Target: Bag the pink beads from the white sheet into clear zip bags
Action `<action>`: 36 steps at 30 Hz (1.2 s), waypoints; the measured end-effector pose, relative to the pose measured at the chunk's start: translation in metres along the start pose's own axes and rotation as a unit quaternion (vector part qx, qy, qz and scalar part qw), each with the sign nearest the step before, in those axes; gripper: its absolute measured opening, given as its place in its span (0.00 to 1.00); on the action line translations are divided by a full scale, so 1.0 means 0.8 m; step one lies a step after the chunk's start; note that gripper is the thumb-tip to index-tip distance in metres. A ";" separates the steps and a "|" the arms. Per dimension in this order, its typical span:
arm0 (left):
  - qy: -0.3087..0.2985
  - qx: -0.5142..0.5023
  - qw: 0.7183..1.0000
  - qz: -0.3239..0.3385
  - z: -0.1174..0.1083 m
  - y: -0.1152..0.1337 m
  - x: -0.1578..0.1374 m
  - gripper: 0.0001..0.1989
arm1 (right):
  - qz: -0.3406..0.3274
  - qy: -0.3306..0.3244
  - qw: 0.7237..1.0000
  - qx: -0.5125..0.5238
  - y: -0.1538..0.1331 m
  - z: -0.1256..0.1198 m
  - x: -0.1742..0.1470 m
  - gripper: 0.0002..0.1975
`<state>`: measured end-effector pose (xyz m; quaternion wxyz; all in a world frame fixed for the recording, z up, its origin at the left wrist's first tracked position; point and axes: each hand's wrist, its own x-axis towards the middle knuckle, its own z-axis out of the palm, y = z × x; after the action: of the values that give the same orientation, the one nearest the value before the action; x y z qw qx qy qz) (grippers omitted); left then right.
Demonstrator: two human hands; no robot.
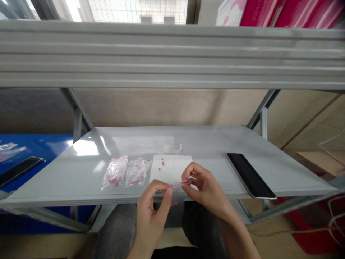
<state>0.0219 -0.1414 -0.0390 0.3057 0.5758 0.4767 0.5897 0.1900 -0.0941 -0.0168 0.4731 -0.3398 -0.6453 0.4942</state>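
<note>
My left hand [152, 208] and my right hand [203, 189] both pinch the top strip of a small clear zip bag [176, 190] in front of the table edge. A few pink beads sit at the bottom of that bag. Just beyond my hands a white paper sheet [172, 167] lies on the grey table [215, 144] with several loose pink beads [161, 163] on it. Two filled clear bags [125, 172] with pink beads lie to the left of the sheet. An empty clear bag [173, 149] lies behind the sheet.
A black phone [249, 174] lies face up at the right of the table, near the front edge. A grey shelf [172, 54] hangs overhead. At the left a blue surface [40, 147] holds another dark phone [18, 169] and clear bags. My knees are under the table.
</note>
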 end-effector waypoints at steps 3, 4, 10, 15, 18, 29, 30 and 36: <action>-0.008 0.003 1.000 0.030 -0.005 -0.001 0.001 0.09 | -0.012 -0.007 1.000 -0.018 -0.005 0.001 -0.003 0.10; -0.011 -0.001 0.999 0.038 -0.006 -0.002 0.001 0.09 | -0.014 -0.017 1.000 -0.019 -0.008 0.000 -0.004 0.10; -0.058 -0.023 0.995 0.072 -0.011 -0.001 -0.002 0.07 | -0.050 -0.056 0.994 -0.081 -0.022 0.000 -0.010 0.15; -0.063 0.014 0.993 0.101 -0.008 0.001 -0.003 0.05 | -0.071 -0.047 0.986 -0.140 -0.023 0.009 -0.008 0.11; -0.057 0.031 0.992 0.109 -0.006 0.002 -0.002 0.05 | -0.083 -0.045 0.986 -0.139 -0.024 0.012 -0.008 0.11; -0.043 0.044 0.989 0.135 -0.006 0.002 0.000 0.06 | -0.071 -0.031 0.992 -0.103 -0.016 0.010 -0.007 0.09; -0.039 0.043 0.988 0.142 -0.005 0.002 0.000 0.06 | -0.069 -0.030 0.992 -0.097 -0.015 0.009 -0.006 0.09; -0.045 0.038 0.986 0.154 -0.005 0.002 -0.003 0.06 | -0.063 -0.028 0.992 -0.101 -0.013 0.006 -0.003 0.10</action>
<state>0.0186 -0.1447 -0.0381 0.2107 0.6796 0.3897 0.5848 0.1865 -0.1009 -0.0081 0.4482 -0.3301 -0.7255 0.4048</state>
